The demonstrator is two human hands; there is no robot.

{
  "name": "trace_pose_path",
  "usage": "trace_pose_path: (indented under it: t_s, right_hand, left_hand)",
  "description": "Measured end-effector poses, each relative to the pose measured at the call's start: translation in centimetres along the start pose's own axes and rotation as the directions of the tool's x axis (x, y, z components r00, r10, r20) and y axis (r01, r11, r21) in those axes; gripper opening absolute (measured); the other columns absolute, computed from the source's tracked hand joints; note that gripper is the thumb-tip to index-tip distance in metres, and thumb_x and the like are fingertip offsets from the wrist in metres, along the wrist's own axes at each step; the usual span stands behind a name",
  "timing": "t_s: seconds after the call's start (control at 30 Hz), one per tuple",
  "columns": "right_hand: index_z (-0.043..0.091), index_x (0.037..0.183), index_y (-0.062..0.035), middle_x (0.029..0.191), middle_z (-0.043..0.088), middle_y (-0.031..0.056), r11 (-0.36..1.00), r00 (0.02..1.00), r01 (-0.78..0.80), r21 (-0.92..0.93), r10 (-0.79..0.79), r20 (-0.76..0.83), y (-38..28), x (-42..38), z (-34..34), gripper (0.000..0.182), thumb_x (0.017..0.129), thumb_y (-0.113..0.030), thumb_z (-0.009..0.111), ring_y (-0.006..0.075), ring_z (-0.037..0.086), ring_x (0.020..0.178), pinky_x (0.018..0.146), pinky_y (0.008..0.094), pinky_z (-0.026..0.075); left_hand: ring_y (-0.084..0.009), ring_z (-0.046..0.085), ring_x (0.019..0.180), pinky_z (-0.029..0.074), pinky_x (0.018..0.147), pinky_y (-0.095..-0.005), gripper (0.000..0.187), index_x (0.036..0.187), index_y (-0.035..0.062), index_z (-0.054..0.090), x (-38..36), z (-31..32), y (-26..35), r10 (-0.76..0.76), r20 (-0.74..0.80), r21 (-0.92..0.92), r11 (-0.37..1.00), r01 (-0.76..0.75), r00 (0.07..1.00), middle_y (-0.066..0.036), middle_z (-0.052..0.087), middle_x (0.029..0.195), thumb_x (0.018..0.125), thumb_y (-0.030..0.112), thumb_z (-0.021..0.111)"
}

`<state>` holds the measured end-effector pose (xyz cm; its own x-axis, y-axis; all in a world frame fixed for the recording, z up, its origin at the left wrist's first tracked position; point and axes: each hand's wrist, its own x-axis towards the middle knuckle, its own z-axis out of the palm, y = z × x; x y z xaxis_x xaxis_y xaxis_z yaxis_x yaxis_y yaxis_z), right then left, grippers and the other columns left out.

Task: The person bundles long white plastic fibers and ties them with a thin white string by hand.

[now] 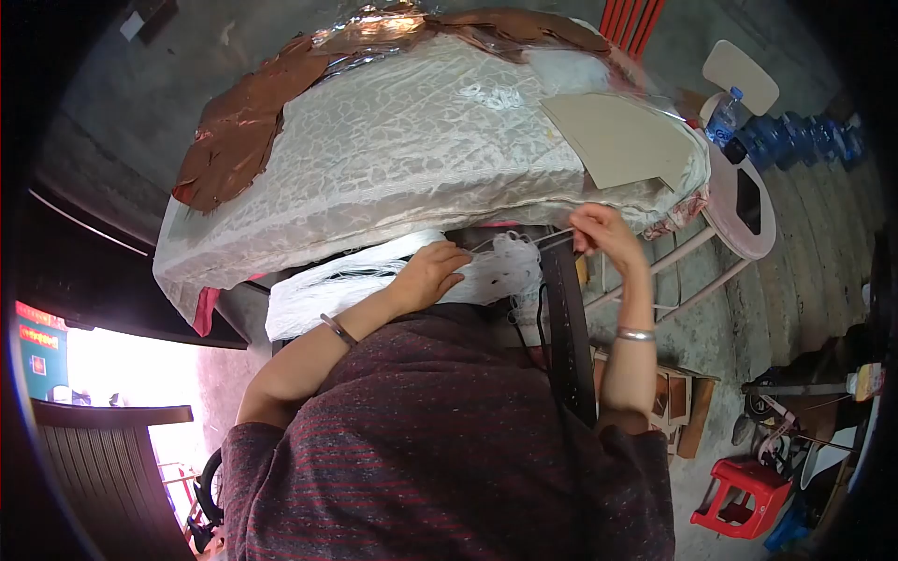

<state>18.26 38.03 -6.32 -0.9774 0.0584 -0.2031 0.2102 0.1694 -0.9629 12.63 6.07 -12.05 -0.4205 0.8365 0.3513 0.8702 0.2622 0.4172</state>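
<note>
A thick bundle of white cord [346, 285] lies across my lap, under the near edge of the cloth-covered table. My left hand [430, 276] rests over the bundle's right part, with its fingers bent together near a strand. To the right, my right hand [603, 236] pinches a thin white cord [552, 234], which runs leftward toward my left hand. Between the hands, looser loops of white cord [514, 262] hang beside a dark frame bar [564, 318]. What my left fingers grip is too small to tell.
The table [393, 154] bears brown sheets [238, 131], a beige sheet [622, 140] and small white loops [491, 96]. At the right are a pale stool [739, 210] with a phone and a bottle [725, 117], and a red stool [741, 496] on the floor.
</note>
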Motion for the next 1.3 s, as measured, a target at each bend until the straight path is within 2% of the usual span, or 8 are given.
trace_pose_path:
  t_s: [0.37, 0.7, 0.77, 0.93, 1.0, 1.03, 1.1, 1.3]
  right_hand:
    - [0.055, 0.081, 0.0021, 0.077, 0.053, 0.0198, 0.442, 0.845, 0.031, -0.897, -0.491, -0.213, 9.0, -7.0, -19.0, 0.012, 0.069, 0.000, 0.056, 0.0360, 0.052, 0.073, 0.064, 0.0367, 0.041]
    - [0.059, 0.083, -0.0036, 0.084, 0.062, 0.0179, -0.112, 0.537, -0.816, -0.567, -0.512, -0.670, 22.0, -28.0, -41.2, 0.021, 0.085, -0.017, 0.042, 0.0346, 0.061, 0.077, 0.064, 0.0436, 0.049]
    - [0.061, 0.076, -0.0101, 0.078, 0.064, 0.0159, 0.014, 0.207, -0.973, -0.232, -0.405, -0.891, 17.1, -32.6, -37.5, 0.020, 0.084, -0.023, 0.047, 0.0308, 0.064, 0.068, 0.054, 0.0430, 0.050]
    - [0.061, 0.074, -0.0138, 0.078, 0.064, 0.0141, 0.032, 0.086, -0.994, -0.102, -0.333, -0.939, 18.4, -37.6, -35.9, 0.017, 0.079, -0.028, 0.053, 0.0303, 0.064, 0.076, 0.061, 0.0426, 0.050]
    - [0.059, 0.075, -0.0024, 0.075, 0.061, 0.0198, 0.257, 0.209, -0.917, -0.305, -0.340, -0.917, 22.6, -33.0, -35.4, 0.019, 0.076, -0.020, 0.052, 0.0394, 0.059, 0.070, 0.063, 0.0457, 0.048]
    - [0.059, 0.084, -0.0014, 0.075, 0.060, 0.0207, -0.049, 0.662, -0.750, -0.660, -0.060, -0.747, 28.6, -30.4, -40.2, 0.019, 0.075, -0.015, 0.050, 0.0408, 0.058, 0.067, 0.060, 0.0462, 0.047]
    - [0.062, 0.085, -0.0064, 0.070, 0.061, 0.0064, 0.914, 0.598, -0.404, -0.034, 0.236, -0.766, 20.9, -20.9, -26.7, 0.014, 0.082, -0.013, 0.050, 0.0176, 0.061, 0.061, 0.050, 0.0283, 0.047]
    - [0.062, 0.093, -0.0035, 0.077, 0.060, 0.0000, 0.985, 0.978, -0.045, 0.169, 0.078, -0.193, 11.1, -6.9, -4.0, 0.026, 0.087, -0.027, 0.054, 0.0068, 0.054, 0.067, 0.059, 0.0196, 0.043]
  left_hand:
    - [-0.0318, 0.047, 0.106, 0.038, 0.091, -0.0386, 0.030, 0.105, 0.0013, 0.057, 0.3, -0.3, 0.5, -0.029, 0.032, 0.001, 1.000, 0.029, 0.999, -0.014, 0.056, 0.106, 0.077, 0.010, 0.060]
    - [-0.0315, 0.047, 0.107, 0.038, 0.092, -0.0387, 0.035, 0.106, 0.0019, 0.057, 0.3, -0.2, 0.5, -0.040, 0.043, 0.018, 0.999, 0.039, 0.998, -0.014, 0.056, 0.106, 0.072, 0.008, 0.063]
    - [-0.0316, 0.047, 0.107, 0.038, 0.091, -0.0388, 0.035, 0.106, 0.0020, 0.057, 0.3, -0.1, 0.3, -0.047, 0.049, 0.020, 0.999, 0.046, 0.998, -0.014, 0.056, 0.107, 0.072, 0.008, 0.064]
    - [-0.0317, 0.047, 0.106, 0.038, 0.092, -0.0391, 0.035, 0.106, 0.0024, 0.057, 0.3, 0.1, 0.5, -0.073, 0.046, 0.029, 0.997, 0.072, 0.996, -0.015, 0.055, 0.106, 0.073, 0.008, 0.063]
    - [-0.0316, 0.047, 0.106, 0.038, 0.092, -0.0390, 0.034, 0.106, 0.0024, 0.057, 0.4, 0.1, 0.7, -0.075, 0.053, 0.027, 0.997, 0.073, 0.996, -0.015, 0.055, 0.106, 0.074, 0.009, 0.063]
    - [-0.0316, 0.047, 0.107, 0.038, 0.092, -0.0389, 0.033, 0.106, 0.0025, 0.058, 0.4, 0.0, 0.7, -0.082, 0.058, 0.026, 0.996, 0.081, 0.995, -0.015, 0.055, 0.106, 0.075, 0.009, 0.062]
    - [-0.0315, 0.047, 0.107, 0.038, 0.092, -0.0389, 0.032, 0.106, 0.0026, 0.058, 0.3, -0.1, 0.7, -0.089, 0.063, 0.027, 0.996, 0.088, 0.994, -0.015, 0.055, 0.107, 0.075, 0.010, 0.062]
    - [-0.0317, 0.046, 0.108, 0.037, 0.092, -0.0389, 0.032, 0.107, 0.0031, 0.057, 0.4, -0.3, 0.9, -0.102, 0.081, 0.026, 0.995, 0.100, 0.991, -0.015, 0.055, 0.107, 0.077, 0.012, 0.062]
